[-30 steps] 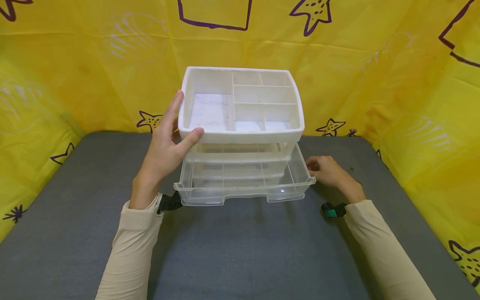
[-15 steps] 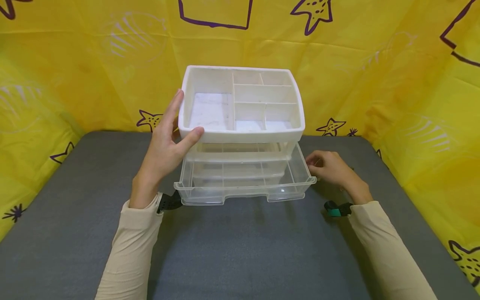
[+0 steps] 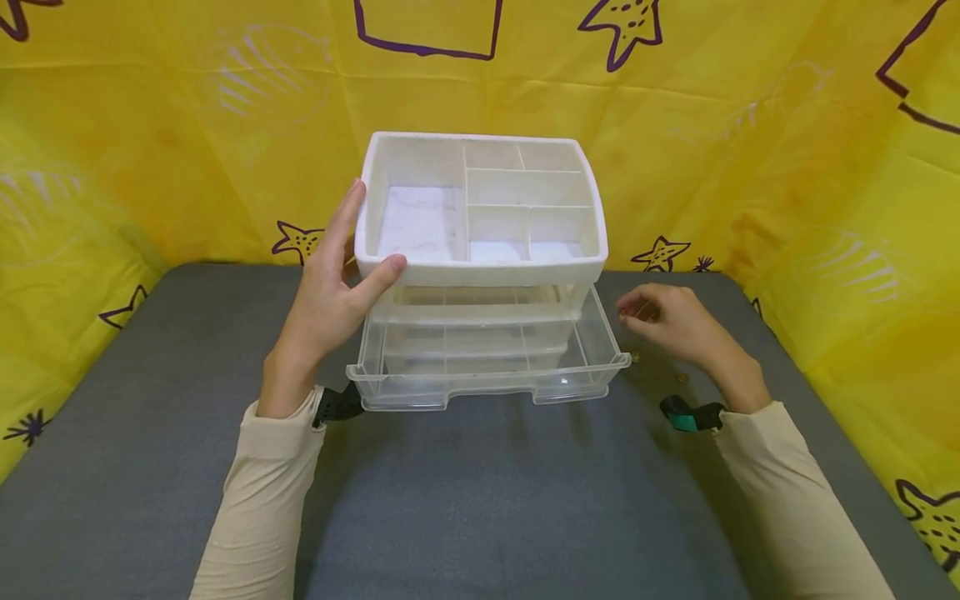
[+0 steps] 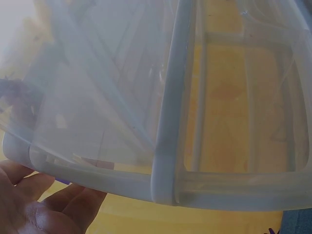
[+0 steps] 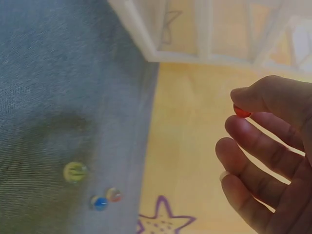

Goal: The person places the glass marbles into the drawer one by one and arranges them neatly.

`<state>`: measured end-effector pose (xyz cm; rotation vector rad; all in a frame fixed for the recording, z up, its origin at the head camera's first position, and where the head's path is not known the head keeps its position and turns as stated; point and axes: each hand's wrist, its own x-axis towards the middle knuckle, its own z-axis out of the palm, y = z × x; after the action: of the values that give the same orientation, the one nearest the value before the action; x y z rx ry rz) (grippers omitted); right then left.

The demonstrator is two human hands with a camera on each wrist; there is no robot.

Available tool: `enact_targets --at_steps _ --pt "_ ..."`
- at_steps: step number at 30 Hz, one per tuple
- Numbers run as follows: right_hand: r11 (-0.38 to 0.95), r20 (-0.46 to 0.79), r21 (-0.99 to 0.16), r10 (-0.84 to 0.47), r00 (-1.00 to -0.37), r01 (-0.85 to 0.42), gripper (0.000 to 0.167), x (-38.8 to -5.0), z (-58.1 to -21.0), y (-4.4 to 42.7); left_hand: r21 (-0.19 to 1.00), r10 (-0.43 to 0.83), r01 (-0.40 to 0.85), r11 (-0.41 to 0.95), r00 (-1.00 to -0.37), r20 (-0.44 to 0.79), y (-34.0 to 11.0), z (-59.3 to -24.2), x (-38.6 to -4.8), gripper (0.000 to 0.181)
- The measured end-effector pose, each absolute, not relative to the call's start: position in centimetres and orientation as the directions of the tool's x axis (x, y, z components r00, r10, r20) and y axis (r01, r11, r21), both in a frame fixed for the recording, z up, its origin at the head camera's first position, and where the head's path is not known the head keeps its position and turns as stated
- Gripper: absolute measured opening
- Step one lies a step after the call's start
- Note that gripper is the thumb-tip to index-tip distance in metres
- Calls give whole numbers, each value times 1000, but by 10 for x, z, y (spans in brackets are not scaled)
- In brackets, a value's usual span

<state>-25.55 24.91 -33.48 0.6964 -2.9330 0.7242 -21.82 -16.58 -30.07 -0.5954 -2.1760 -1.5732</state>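
Note:
A white plastic organizer [image 3: 480, 275] has a divided tray on top and a clear drawer [image 3: 487, 387] pulled out at its front. My left hand [image 3: 322, 283] grips the left side of the top tray, thumb over the front rim; in the left wrist view its fingers lie along the frame's edge. Off the drawer's right side, my right hand [image 3: 675, 321] pinches a red marble [image 5: 241, 111] between thumb and forefinger, apart from the organizer. In the right wrist view, a yellow-green marble [image 5: 75, 172], a blue marble [image 5: 100, 203] and a reddish clear marble [image 5: 114, 194] lie on the table.
A grey cloth-covered table [image 3: 480, 500] lies under everything. Yellow patterned fabric [image 3: 480, 92] hangs behind and along both sides. The drawer juts toward the person. A black wrist strap [image 3: 690, 415] hangs at the right wrist.
My right hand has lifted and shifted away to the right from the drawer's side, so small marbles beneath it show. The left hand and the organizer have stayed in place.

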Motion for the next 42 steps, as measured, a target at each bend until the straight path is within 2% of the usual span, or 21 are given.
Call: enact_targets --at_steps 10,31,42 --pt "756 302 -353 -465 -832 -551 15 -241 -316 243 794 104 538 282 -840 532 -166 -301 -218 79" --pt "710 407 -313 -500 -765 -631 19 -222 -291 233 796 111 535 282 -843 527 -166 -300 -218 80" --pt "654 495 -269 -535 -684 -707 24 -212 -281 224 798 108 532 284 -845 524 -166 -300 -218 79"
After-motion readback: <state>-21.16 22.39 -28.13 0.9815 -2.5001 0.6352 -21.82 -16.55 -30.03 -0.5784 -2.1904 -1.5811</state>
